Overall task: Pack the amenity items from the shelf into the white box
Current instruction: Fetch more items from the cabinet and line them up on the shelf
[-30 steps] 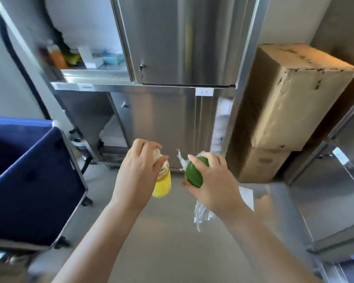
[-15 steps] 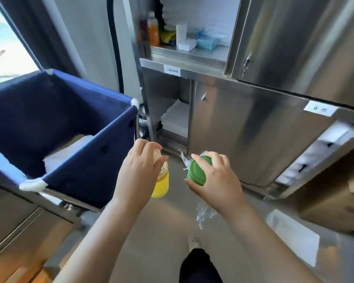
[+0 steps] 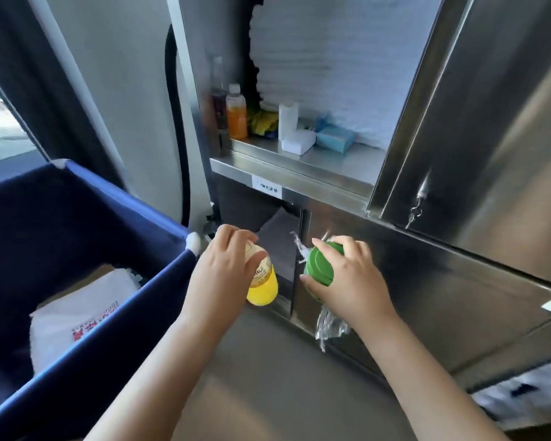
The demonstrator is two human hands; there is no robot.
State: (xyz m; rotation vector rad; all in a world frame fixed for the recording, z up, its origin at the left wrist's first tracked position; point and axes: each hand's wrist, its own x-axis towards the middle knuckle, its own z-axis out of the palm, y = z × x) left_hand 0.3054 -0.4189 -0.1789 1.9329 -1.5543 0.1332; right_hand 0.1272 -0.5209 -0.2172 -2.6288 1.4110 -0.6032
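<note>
Head view is showing a yellow bottle hanging in the air in the left hand, whose fingers are curling over its top. Just to the right, the right hand is grasping a green-lidded item, with clear wrap trailing below it. Both are hovering below the steel shelf, where an orange bottle, a small white box and a blue packet are sitting. At the left, a blue cart is holding a white bag.
</note>
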